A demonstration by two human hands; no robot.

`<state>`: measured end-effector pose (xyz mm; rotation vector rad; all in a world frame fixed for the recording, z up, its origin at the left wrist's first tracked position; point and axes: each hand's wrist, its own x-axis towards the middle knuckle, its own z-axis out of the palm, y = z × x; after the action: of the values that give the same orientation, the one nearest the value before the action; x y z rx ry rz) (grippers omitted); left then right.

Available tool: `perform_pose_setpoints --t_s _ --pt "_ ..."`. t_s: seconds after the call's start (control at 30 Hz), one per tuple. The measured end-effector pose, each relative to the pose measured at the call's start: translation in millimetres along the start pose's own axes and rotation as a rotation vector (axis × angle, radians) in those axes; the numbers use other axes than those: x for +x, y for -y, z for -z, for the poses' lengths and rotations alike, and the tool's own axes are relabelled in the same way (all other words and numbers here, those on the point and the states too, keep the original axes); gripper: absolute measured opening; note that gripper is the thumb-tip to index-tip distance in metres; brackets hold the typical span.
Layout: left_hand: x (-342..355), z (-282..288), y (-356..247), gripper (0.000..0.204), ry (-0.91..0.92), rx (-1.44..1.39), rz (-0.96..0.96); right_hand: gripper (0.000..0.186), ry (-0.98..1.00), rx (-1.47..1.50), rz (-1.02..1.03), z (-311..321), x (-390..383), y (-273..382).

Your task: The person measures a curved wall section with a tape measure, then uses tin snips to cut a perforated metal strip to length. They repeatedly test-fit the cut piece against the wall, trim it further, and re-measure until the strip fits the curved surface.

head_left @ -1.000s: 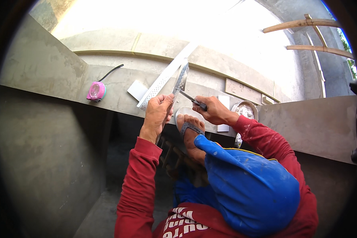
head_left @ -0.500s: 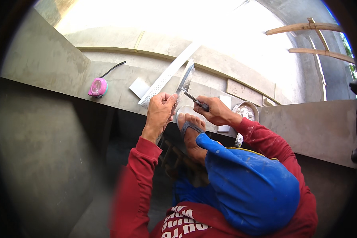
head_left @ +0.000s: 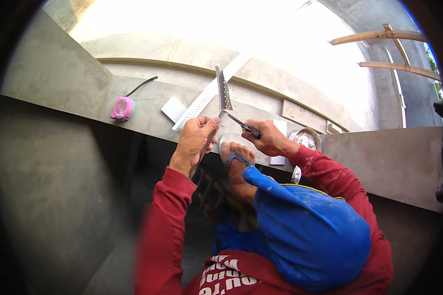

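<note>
My left hand (head_left: 197,140) grips a perforated metal corner strip (head_left: 223,88) between thumb and fingers. The strip has a kink just beyond that hand, and its far part stands over a white perforated strip. My right hand (head_left: 268,137) is closed round a slim dark-handled cutter (head_left: 248,129); whether it is a knife or snips is hard to tell. Its thin metal tip meets the held strip at the kink. My foot in a sandal (head_left: 238,158) rests on the ledge just below the tool. The strip's near end runs down behind my left wrist.
On the concrete ledge (head_left: 147,110) lie a pink round case (head_left: 122,108) with a black stick, the white perforated strip (head_left: 200,104) and white pieces (head_left: 174,109). A tub of white paste (head_left: 306,139) stands at right, near a wooden board (head_left: 304,114). Below the ledge the ground drops away.
The held strip's far part has swung left and now bends sharply at the tool tip. My left hand has shifted slightly left. My right hand and the tool have barely moved.
</note>
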<state>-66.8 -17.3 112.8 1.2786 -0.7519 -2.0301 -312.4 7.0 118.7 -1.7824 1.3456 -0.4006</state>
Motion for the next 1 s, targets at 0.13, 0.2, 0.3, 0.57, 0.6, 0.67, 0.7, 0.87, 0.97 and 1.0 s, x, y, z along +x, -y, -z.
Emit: perform_pose_setpoints --t_s 0.13,0.2,0.3,0.57,0.6,0.67,0.7,0.87,0.97,1.0 --pt "0 -4 2 0.025 -0.085 0.149 -0.125 0.022 0.049 -0.01 -0.033 6 -1 5" --pt "0 -4 2 0.026 -0.163 0.353 -0.244 0.021 0.086 -0.038 -0.044 12 -1 7" --pt "-1 -4 2 0.027 -0.291 0.752 -0.439 0.022 0.127 -0.041 -0.063 15 -2 9" --pt "2 -16 -2 0.025 -0.455 1.189 -0.544 0.031 0.09 -0.193 -0.14 8 -2 9" --pt "4 -17 -3 0.026 -0.469 1.199 -0.539 0.032 0.082 -0.226 -0.153 7 -2 8" --pt "8 -19 -7 0.026 -0.494 1.217 -0.529 0.033 0.063 -0.139 -0.167 8 -3 6" --pt "9 -20 -8 0.026 -0.495 1.215 -0.522 0.034 0.063 -0.094 -0.192 8 -3 5" --pt "13 -22 -12 0.027 -0.498 1.242 -0.507 0.028 0.039 -0.127 -0.134 9 0 2" --pt "12 -22 -14 0.027 -0.484 1.25 -0.519 0.029 0.069 -0.182 -0.124 13 -1 5" --pt "12 -22 -15 0.027 -0.485 1.263 -0.517 0.029 0.087 -0.21 -0.138 15 -3 8"
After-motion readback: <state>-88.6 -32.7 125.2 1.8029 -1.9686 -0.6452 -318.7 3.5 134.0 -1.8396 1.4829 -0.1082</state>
